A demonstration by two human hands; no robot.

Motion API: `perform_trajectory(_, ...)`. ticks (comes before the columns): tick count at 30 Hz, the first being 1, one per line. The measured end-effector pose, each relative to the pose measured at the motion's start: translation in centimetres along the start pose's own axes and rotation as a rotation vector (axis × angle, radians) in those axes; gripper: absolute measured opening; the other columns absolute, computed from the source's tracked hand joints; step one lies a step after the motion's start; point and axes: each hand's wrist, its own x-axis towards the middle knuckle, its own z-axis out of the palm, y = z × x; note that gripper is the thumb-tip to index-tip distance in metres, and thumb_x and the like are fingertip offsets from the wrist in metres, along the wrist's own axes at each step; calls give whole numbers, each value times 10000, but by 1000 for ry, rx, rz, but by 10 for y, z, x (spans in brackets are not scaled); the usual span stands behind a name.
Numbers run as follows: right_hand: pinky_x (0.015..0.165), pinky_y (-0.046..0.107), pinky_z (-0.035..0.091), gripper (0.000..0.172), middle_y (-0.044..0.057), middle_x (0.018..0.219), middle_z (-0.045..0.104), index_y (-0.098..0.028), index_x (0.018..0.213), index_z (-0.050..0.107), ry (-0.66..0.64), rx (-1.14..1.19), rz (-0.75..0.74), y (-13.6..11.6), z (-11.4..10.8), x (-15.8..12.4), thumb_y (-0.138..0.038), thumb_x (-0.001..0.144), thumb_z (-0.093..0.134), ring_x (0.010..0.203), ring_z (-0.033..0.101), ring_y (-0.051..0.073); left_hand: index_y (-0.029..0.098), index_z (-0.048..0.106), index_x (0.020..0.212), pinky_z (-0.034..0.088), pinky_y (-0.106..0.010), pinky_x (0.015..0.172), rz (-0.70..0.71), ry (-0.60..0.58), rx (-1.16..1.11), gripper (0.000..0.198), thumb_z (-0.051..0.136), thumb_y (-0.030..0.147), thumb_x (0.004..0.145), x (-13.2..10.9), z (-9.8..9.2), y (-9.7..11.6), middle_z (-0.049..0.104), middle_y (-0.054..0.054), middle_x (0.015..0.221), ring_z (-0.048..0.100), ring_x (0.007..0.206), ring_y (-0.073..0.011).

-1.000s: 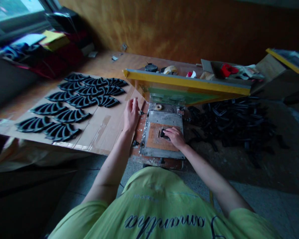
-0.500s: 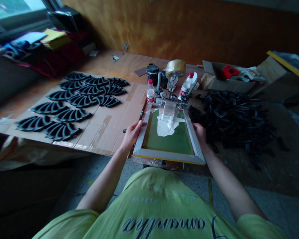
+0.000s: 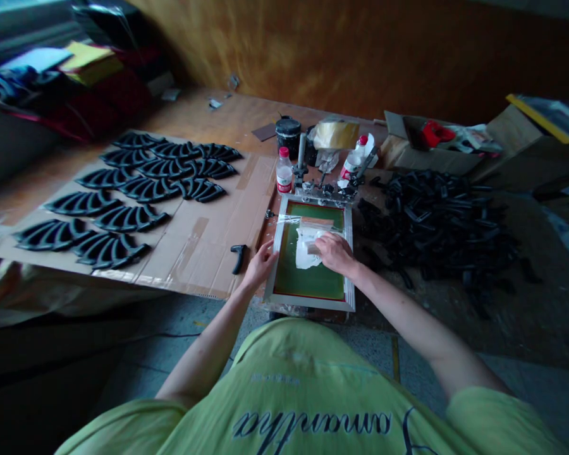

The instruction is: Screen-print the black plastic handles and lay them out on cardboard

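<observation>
White ink (image 3: 306, 249) pools on a green screen (image 3: 313, 278) at centre frame. Right hand (image 3: 334, 253) curls around a squeegee (image 3: 315, 227) in the ink. Left hand (image 3: 260, 265) pinches the screen's metal frame (image 3: 271, 268), likely rigid and best gripped there; the mesh looks delicate, the ink slippery.

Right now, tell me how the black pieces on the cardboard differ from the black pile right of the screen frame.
The black pieces on the cardboard lie flat, in separate rows, each fan-shaped with ribs. The black pile is a jumbled, overlapping heap of smaller-looking bits whose shapes I cannot make out. The cardboard carries the first; the pile sits on the bare bench. Both are black.
</observation>
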Motion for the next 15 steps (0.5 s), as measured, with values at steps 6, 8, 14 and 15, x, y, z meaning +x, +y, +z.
perform_trajectory(6, 763, 308, 361, 153, 61, 846, 668, -182, 856, 671, -72, 77, -294, 13, -11, -22, -74, 807, 575, 877, 558, 206, 198, 557, 1379, 383, -218, 551, -7, 26, 15, 646, 581, 546, 834, -2, 0, 5, 612, 2, 732, 525, 606, -126)
perform_trajectory(8, 770, 314, 360, 111, 54, 832, 669, -190, 837, 671, -17, 90, -223, 13, -12, -15, -108, 806, 603, 867, 557, 208, 192, 557, 1378, 388, -217, 553, 1, 26, 11, 655, 585, 552, 831, -2, 0, 5, 615, -3, 744, 528, 613, -126)
perform_trajectory(14, 814, 346, 392, 259, 100, 1014, 706, -166, 1004, 694, 122, 118, -188, -5, 10, -29, -53, 845, 524, 942, 577, 227, 189, 522, 1405, 376, -207, 505, 4, 8, -111, 695, 601, 553, 819, -3, 1, 3, 596, 9, 719, 513, 560, -110)
perform_trajectory(15, 815, 342, 398, 246, 92, 1007, 709, -172, 1005, 697, 103, 134, -202, -6, 10, -33, -67, 850, 537, 939, 586, 225, 192, 528, 1400, 363, -204, 489, -1, 14, -117, 691, 607, 549, 813, -4, 1, 4, 588, 15, 704, 503, 542, -106)
